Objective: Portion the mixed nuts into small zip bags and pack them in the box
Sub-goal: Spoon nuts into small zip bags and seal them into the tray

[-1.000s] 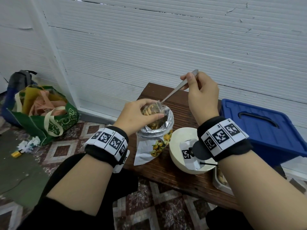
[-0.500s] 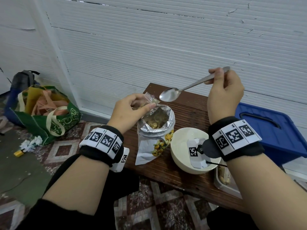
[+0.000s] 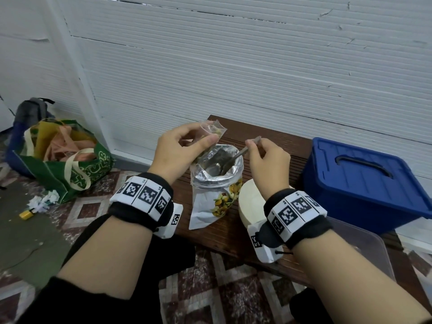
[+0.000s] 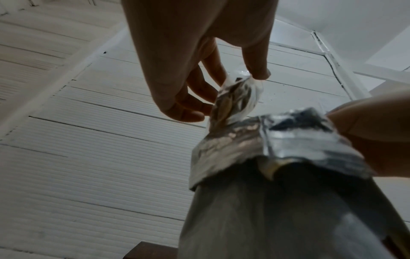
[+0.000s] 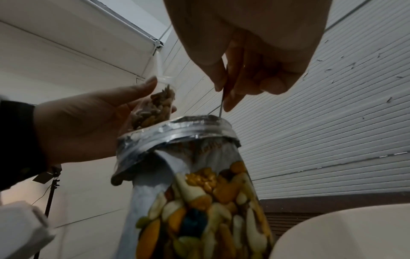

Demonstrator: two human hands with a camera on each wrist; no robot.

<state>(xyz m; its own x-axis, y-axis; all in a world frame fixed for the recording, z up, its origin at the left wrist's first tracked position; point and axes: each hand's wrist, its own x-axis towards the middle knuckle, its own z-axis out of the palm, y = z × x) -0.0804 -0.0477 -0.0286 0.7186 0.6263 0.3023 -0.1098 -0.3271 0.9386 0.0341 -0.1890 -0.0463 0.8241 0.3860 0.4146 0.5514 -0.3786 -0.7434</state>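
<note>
The nut pouch (image 3: 216, 183) mouth stands open upward, flanked by bowl (image 3: 251, 204) and blue box (image 3: 364, 185).

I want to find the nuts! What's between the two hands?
The open foil nut pouch stands between the left hand and right hand, spoon dipping inside; the head view shows it.

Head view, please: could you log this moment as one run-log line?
left hand: holds zip bag part-filled | right hand: holds spoon inside nut pouch | bowl: beside pouch
</note>
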